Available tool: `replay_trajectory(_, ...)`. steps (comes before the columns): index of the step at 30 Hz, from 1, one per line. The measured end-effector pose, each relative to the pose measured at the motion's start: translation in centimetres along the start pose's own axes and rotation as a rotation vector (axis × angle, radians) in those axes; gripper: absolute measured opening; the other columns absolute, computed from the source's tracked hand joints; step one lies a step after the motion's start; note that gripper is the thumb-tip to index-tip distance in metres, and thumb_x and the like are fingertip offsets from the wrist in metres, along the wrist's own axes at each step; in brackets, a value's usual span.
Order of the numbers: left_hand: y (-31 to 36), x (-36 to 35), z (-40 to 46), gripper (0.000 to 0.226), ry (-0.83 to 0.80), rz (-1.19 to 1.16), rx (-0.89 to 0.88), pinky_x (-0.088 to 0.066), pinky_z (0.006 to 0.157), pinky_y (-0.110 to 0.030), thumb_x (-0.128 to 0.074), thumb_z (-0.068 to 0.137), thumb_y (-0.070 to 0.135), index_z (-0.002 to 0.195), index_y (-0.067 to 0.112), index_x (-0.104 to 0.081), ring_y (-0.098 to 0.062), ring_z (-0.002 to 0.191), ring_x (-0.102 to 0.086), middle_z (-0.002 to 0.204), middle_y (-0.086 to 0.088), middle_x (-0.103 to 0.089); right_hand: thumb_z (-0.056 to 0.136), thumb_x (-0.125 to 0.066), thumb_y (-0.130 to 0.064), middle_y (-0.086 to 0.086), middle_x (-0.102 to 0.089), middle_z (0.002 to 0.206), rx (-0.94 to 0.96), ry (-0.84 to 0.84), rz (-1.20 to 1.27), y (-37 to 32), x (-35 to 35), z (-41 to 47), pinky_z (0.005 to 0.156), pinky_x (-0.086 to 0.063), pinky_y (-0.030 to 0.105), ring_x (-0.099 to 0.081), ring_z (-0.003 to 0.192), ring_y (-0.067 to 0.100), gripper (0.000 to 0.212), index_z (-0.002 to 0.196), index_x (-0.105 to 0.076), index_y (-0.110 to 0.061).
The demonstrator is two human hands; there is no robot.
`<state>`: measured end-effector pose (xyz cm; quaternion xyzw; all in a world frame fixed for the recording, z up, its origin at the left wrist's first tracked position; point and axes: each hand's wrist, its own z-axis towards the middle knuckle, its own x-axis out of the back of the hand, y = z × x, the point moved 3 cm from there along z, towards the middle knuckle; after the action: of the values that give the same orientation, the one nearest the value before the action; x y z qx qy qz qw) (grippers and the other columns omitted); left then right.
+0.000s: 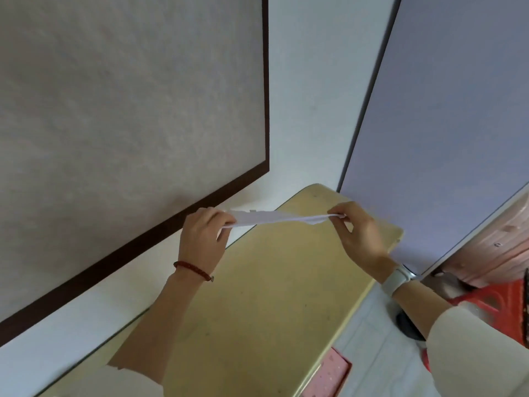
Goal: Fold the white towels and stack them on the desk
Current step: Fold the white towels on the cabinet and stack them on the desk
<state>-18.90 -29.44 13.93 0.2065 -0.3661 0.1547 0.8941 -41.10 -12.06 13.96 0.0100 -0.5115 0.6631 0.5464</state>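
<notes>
While the left hand (203, 234) and right hand (357, 229) each pinch one end of a white towel (274, 217), it hangs stretched above the tabletop's (257, 296) far end; uneven tension could skew the fold.

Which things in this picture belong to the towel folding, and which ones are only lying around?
Belong to the job:
- white towel, stretched in the air between both hands
- left hand and right hand, each pinching one end
- desk, below the towel

Only lying around:
- pink box at the desk's near edge
- red stool on the right
- framed board on the wall
</notes>
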Motion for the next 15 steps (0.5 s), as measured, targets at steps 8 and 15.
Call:
replay_trajectory(8, -0.9, -5.2, -17.7, 0.017, -0.560, -0.156, 0.167, -0.052, 0.061, -0.027, -0.070, 0.068, 0.001, 0.077, 0.015, -0.074, -0.020, 0.062, -0.062, 0.072, -0.001, -0.066, 0.086, -0.056, 0.002, 0.006, -0.061, 0.089, -0.238, -0.503, -0.048, 7.4, -6.5, -15.6, 0.076, -0.042, 0.017, -0.060, 0.083, 0.022, 0.010, 0.091, -0.065, -0.001)
replay_trajectory(15, -1.0, -7.4, -26.8, 0.010, -0.800, -0.359, 0.731, -0.043, 0.072, -0.016, -0.064, 0.082, 0.006, 0.091, 0.009, -0.069, -0.015, 0.082, -0.059, 0.088, 0.000, -0.066, 0.090, -0.054, -0.006, 0.005, -0.067, 0.096, -0.534, -0.710, -0.078, 9.7, -8.3, -22.5, 0.071, -0.034, 0.012, -0.057, 0.086, 0.017, 0.015, 0.101, -0.064, -0.005)
